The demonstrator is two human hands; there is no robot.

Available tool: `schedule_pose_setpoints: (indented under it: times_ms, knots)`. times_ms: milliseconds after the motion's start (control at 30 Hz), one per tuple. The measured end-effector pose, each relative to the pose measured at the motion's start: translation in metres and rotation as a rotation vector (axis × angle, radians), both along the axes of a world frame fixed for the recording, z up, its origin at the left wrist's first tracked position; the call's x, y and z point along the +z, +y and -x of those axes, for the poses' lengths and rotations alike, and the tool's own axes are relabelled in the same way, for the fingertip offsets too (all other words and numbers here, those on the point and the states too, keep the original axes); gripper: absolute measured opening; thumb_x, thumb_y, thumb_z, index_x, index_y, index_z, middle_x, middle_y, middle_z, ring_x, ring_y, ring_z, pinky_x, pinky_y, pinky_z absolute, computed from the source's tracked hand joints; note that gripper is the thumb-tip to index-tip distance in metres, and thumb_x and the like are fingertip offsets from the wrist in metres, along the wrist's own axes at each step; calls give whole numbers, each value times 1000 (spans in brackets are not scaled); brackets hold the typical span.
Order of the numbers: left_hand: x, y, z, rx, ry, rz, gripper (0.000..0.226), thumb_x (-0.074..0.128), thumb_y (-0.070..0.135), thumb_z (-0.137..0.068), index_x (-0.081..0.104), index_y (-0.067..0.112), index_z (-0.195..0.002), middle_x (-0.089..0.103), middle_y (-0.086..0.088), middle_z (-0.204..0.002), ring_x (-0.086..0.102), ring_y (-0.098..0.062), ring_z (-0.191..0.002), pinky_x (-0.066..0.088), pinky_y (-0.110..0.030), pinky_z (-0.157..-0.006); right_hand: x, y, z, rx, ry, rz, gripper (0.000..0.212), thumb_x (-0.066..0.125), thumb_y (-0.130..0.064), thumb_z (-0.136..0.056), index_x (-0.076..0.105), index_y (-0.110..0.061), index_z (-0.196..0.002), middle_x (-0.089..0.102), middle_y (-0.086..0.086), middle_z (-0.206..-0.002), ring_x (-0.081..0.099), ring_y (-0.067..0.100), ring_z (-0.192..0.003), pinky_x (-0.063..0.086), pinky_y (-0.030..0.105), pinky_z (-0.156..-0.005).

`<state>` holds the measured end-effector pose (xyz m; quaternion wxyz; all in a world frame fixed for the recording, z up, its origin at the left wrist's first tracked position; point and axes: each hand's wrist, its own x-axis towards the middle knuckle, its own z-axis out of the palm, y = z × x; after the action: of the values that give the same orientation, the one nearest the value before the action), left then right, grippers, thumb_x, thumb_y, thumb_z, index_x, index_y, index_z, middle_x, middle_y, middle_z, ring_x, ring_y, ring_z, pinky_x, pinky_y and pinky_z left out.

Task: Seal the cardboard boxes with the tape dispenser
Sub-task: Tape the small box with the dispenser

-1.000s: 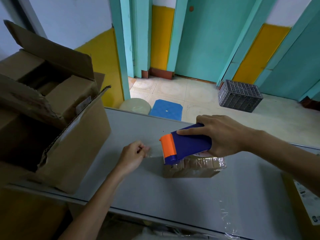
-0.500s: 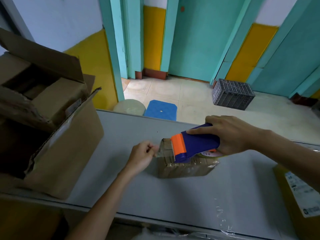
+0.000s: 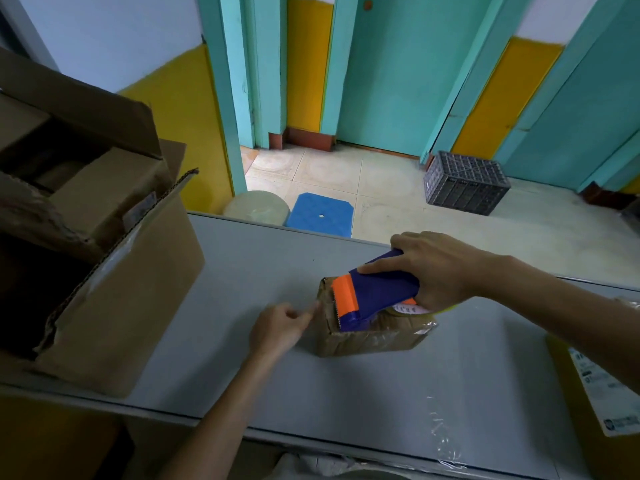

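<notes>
a large open carton [image 3: 114, 306] sits at the left of the grey table [image 3: 242, 265]. the left hand [image 3: 280, 327] is curled, thumb and forefinger tips together at the small cardboard box's [image 3: 367, 339] left edge — whether they pinch tape, i cannot tell. the tape dispenser [image 3: 374, 292] rests on that box mid-table, and the right hand [image 3: 436, 268] grips it from above.

L hand [image 3: 280, 329]: fingers curled, thumb to forefinger tip, forearm in from bottom. R hand [image 3: 434, 268]: palm down, grips dispenser [image 3: 377, 292] from above, arm in from right.
</notes>
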<state>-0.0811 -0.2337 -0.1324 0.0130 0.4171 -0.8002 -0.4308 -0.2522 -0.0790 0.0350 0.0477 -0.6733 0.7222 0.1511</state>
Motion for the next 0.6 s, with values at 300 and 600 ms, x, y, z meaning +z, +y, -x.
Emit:
schedule_pose_setpoints:
  times_ms: [300, 600]
  knots:
    - [59, 13, 10, -605, 191, 172, 119, 82, 34, -64, -1, 18, -148, 7, 0, -155, 8, -14, -142, 17, -32, -115, 2, 3, -6, -10, 15, 26, 68, 56, -46, -86, 21, -45, -144, 41, -4, -99, 31, 11, -84, 31, 25, -71]
    - [50, 11, 24, -617, 114, 353, 128, 83, 39, -59, -7, 19, -148, 21, -3, -150, 22, -19, -136, 31, -40, -109, 10, 11, 1, -9, 25, 42, 69, 52, -52, -86, 16, -48, -144, 46, 2, -104, 47, 19, -89, 43, 31, -75]
